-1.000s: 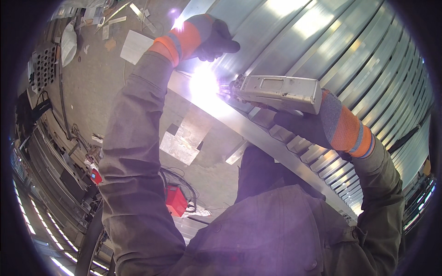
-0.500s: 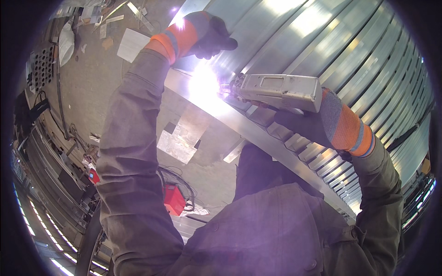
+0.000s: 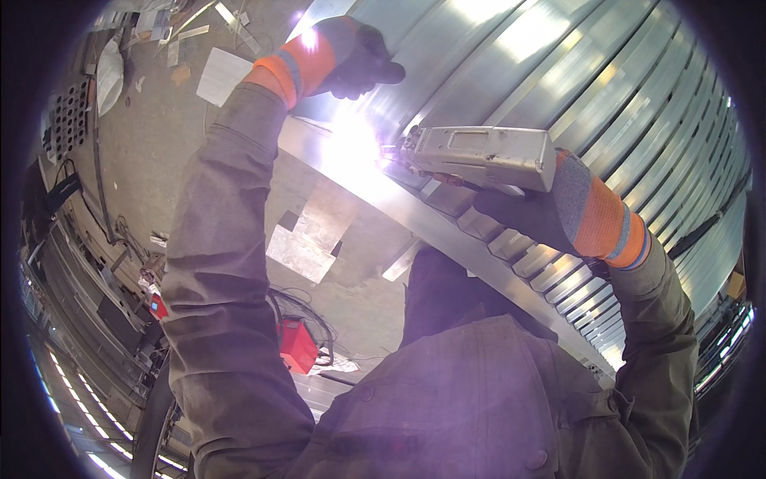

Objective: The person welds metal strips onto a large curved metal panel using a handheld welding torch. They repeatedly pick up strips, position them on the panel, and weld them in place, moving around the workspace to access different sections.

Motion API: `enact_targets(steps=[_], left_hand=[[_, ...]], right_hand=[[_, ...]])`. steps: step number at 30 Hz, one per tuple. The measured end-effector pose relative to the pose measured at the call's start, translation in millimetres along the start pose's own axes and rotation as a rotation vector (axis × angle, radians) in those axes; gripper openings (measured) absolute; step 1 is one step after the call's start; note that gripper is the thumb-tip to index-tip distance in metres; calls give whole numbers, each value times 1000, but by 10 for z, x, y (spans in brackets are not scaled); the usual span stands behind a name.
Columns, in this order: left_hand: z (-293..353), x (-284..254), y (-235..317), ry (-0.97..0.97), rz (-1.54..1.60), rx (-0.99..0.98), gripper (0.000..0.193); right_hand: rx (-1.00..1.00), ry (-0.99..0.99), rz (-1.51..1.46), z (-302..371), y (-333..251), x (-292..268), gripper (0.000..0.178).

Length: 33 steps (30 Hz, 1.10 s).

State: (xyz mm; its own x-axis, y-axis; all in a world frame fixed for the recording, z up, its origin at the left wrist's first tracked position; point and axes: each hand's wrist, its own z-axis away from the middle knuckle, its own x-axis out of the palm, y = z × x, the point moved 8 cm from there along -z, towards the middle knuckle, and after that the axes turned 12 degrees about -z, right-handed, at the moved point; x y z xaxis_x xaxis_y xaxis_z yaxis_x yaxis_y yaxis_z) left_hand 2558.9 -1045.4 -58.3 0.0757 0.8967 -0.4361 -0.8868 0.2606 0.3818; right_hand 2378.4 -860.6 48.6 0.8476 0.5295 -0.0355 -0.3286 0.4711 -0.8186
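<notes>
My right hand (image 3: pixel 550 209), in a dark-palmed glove with an orange cuff, is closed around a boxy grey welding gun (image 3: pixel 487 152). The gun's nozzle points left into a glaring white arc (image 3: pixel 352 148) at the edge of a long metal bar (image 3: pixel 435 227). Beyond the bar lies a row of shiny metal slats (image 3: pixel 471 88). My left hand (image 3: pixel 359 64), gloved alike, is curled over the slats just above the arc, its thumb pointing right. Whatever its fingers may hold is hidden, and the glare covers the spot under the nozzle.
A red box-shaped machine (image 3: pixel 298 346) with coiled black cables stands on the floor below the bar. Pale sheet pieces (image 3: pixel 302 254) and a white panel (image 3: pixel 221 77) lie on the concrete. At the far left are a perforated metal piece (image 3: pixel 70 120) and long dark stock (image 3: pixel 88 295).
The view has shifted very slightly, and my left hand and arm sit a little farther left and up. The gun stays at the bar's edge with the arc still burning.
</notes>
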Motion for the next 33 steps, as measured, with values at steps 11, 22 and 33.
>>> enact_targets(steps=[11, 22, 33], left_hand=[[-33, 23, -24, 20, -90, -4, 47], [-78, 35, 1, -59, -239, -9, 55], [-54, 13, 4, -64, -231, -26, 53]], right_hand=[[135, -25, 56, 8, -56, -3, 49], [-51, -9, 108, -35, -28, 11, 46], [27, -14, 246, -21, -269, -18, 41]])
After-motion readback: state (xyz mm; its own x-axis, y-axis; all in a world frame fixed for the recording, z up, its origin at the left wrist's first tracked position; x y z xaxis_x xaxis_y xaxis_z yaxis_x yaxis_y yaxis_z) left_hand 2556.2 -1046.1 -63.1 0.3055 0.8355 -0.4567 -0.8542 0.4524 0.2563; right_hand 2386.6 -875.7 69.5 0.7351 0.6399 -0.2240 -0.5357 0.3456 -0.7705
